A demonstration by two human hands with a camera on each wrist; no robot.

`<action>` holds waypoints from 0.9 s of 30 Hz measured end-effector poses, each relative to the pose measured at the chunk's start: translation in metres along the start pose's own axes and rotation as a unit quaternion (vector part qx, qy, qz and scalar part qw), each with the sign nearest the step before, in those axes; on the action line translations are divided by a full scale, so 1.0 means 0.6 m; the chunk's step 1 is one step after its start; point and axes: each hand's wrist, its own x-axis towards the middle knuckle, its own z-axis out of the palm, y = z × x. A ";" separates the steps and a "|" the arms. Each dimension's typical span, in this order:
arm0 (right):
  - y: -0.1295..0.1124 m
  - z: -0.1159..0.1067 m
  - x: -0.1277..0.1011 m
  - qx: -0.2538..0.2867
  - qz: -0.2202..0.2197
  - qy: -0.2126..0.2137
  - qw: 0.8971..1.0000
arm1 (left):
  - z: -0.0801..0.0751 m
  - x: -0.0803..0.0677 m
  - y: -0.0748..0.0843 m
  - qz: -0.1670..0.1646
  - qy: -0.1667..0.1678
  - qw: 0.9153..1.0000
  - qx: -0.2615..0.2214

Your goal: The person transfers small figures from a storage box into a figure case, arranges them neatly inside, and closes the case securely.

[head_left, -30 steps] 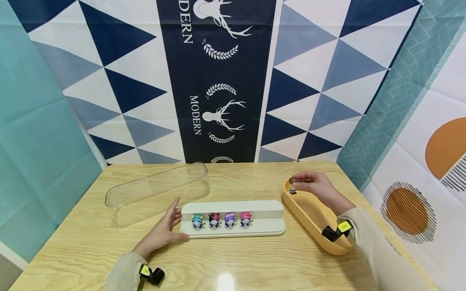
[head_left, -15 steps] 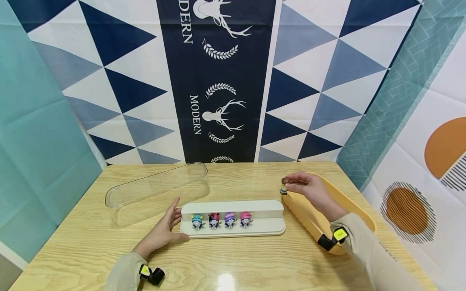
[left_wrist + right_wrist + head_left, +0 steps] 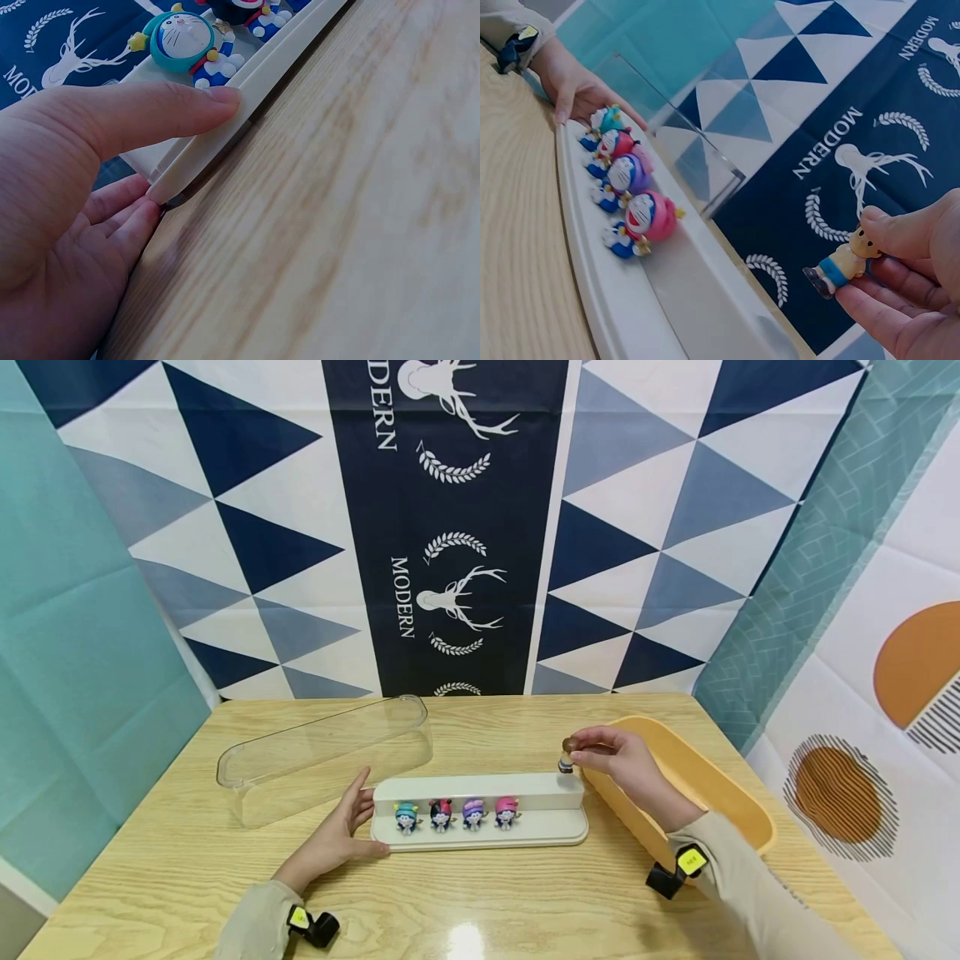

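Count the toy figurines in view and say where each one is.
5. Four stand in a row on the white stand: teal, red, purple, pink. The right hand pinches the brown-haired figurine above the stand's right end.

In the head view the small figure [image 3: 567, 763] pinched in the right hand [image 3: 618, 762] above the white stand [image 3: 551, 837] is too small to make out. Only one toy on that stand [image 3: 196, 51] shows whole in the left wrist view; its neighbours are cut off at the top edge.
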 end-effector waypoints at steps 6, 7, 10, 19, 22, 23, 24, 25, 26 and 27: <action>-0.004 0.016 -0.007 -0.002 0.017 -0.001 1.000 | 0.000 0.001 0.000 0.000 0.000 1.000 -0.001; -0.004 0.018 -0.008 -0.004 0.018 -0.001 1.000 | 0.000 0.001 0.000 -0.001 0.001 1.000 0.000; -0.004 0.026 -0.011 -0.001 0.026 0.002 1.000 | 0.000 0.001 0.001 -0.003 0.002 1.000 0.003; 0.006 0.044 -0.018 0.013 0.028 0.005 1.000 | -0.001 0.002 0.000 0.000 0.002 1.000 0.000; 0.010 0.048 -0.021 0.016 0.027 0.002 1.000 | 0.000 0.001 -0.001 0.000 0.003 1.000 -0.001; 0.011 0.049 -0.022 0.019 0.028 0.001 0.999 | 0.000 0.001 -0.001 -0.001 0.003 1.000 -0.001; 0.013 0.051 -0.022 0.022 0.029 0.000 0.999 | 0.000 0.001 0.000 -0.002 0.003 1.000 -0.001; 0.014 0.052 -0.023 0.027 0.031 -0.001 0.999 | 0.000 0.001 -0.001 -0.003 0.003 1.000 -0.001; 0.016 0.053 -0.024 0.030 0.033 -0.003 0.999 | 0.001 0.001 -0.001 -0.004 0.003 1.000 -0.001; 0.018 0.055 -0.025 0.034 0.034 -0.005 0.999 | 0.001 0.001 -0.001 -0.005 0.004 1.000 -0.001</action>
